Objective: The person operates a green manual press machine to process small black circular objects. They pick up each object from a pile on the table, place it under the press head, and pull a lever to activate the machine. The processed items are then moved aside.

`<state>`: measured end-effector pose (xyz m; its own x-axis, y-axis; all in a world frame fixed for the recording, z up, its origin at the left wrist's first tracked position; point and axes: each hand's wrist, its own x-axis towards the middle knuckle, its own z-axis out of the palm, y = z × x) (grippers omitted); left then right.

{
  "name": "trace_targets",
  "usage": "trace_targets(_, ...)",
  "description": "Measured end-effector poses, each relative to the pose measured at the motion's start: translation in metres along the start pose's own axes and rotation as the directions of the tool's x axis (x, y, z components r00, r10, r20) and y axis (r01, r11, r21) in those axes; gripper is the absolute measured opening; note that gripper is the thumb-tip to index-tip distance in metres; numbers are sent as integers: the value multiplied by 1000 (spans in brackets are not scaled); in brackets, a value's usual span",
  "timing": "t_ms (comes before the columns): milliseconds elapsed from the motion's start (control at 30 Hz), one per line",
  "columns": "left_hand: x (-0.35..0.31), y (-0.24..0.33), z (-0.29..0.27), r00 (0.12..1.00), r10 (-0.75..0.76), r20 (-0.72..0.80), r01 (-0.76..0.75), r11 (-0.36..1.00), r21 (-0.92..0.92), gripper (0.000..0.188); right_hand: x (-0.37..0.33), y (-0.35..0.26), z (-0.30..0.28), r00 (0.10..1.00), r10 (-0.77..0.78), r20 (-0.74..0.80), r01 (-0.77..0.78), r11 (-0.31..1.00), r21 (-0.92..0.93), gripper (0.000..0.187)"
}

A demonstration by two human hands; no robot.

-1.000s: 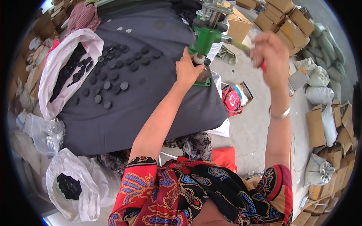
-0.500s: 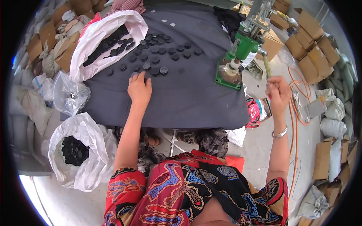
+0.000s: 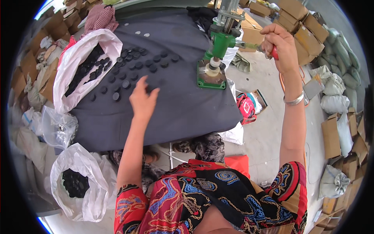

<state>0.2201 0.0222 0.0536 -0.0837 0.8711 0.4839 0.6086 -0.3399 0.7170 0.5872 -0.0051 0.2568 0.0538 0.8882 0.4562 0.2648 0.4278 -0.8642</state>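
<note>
Dark-grey draped cloth (image 3: 183,113) is forming the working surface, creasing as it is falling over the near edge. Well left of the left hand (image 3: 142,99), a clear plastic bag (image 3: 58,126) is slumping beside the cloth. Nearer that hand, an open white plastic sack (image 3: 113,39) is lying on its side, holding many black pieces. Between sack and fingertips, small round black discs (image 3: 126,84) are lying loose.

Handling estimate, discs: light, stiff, probably smooth and not easily broken; pinching the rim between thumb and forefinger seems surest.

Left hand is hovering, thumb spread from forefinger; whether a disc is hiding under the curled fingers, cannot tell.

Right of that hand, a green metal bench press (image 3: 221,45) is standing upright, looking heavy and rigid. A slim yellowish lever rod (image 3: 247,45) is running from it toward the right hand (image 3: 282,43), which is clenching the red end knob (image 3: 275,52). Judged: the knob is offering the best leverage, though likely smooth.

Beyond the right hand, grey-green stuffed sacks (image 3: 343,62) are piling up.
</note>
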Motion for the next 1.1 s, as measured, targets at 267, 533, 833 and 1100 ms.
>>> trace_targets(267, 43, 76, 136, 928, 274, 254, -261, 962, -86, 70, 6, -4, 4, 1000, 14, 16, -14, 1000, 6, 18)
trace_targets(533, 53, 88, 176, 944, 194, 267, -178, 981, -82, 77, 8, -6, 3, 1000, -5, 8, 5, 1000, -3, 18)
trace_targets(833, 49, 84, 195, 968, 90, 235, -37, 975, -221, 82, 10, -7, 2, 999, 29, -13, -29, 999, -14, 17)
trace_targets(1100, 45, 77, 186, 971, 93, 220, -31, 962, -272, 80, -56, 23, 27, 993, -62, -99, 41, 977, -209, 14)
